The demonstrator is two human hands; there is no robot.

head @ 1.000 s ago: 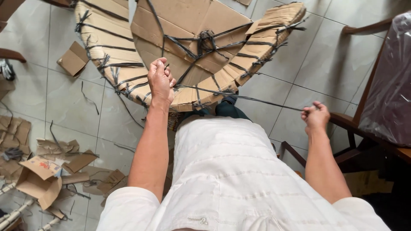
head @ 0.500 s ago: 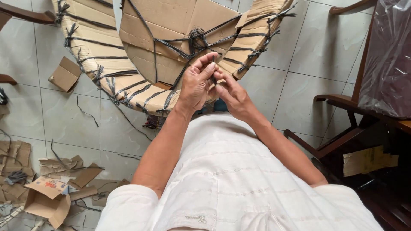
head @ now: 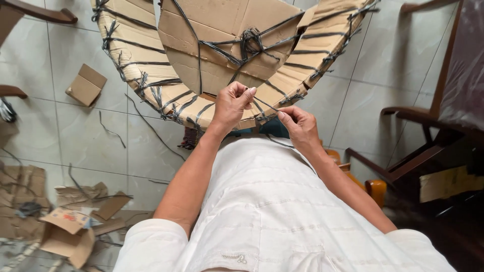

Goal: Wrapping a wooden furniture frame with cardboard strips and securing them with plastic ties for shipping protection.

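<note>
A large round cardboard-wrapped object [head: 151, 55] bound with black plastic straps fills the top of the head view, its near rim against my lap. A knot of straps [head: 250, 39] sits at its middle. My left hand [head: 231, 105] is closed at the near rim, pinching a thin black strap [head: 264, 104]. My right hand [head: 298, 126] is just to the right of it, fingers closed on the same strap, which runs taut between the two hands. I wear a white shirt.
Tiled floor all around. A small cardboard box [head: 86, 84] lies at the left, torn cardboard scraps [head: 65, 221] and loose strap pieces [head: 112, 132] at the lower left. A dark wooden chair [head: 428, 126] stands at the right, a chair arm [head: 40, 12] at the top left.
A second ago my hands were far apart, the right one out by the chair. They came together at the near rim and now hold the strap a little apart.
</note>
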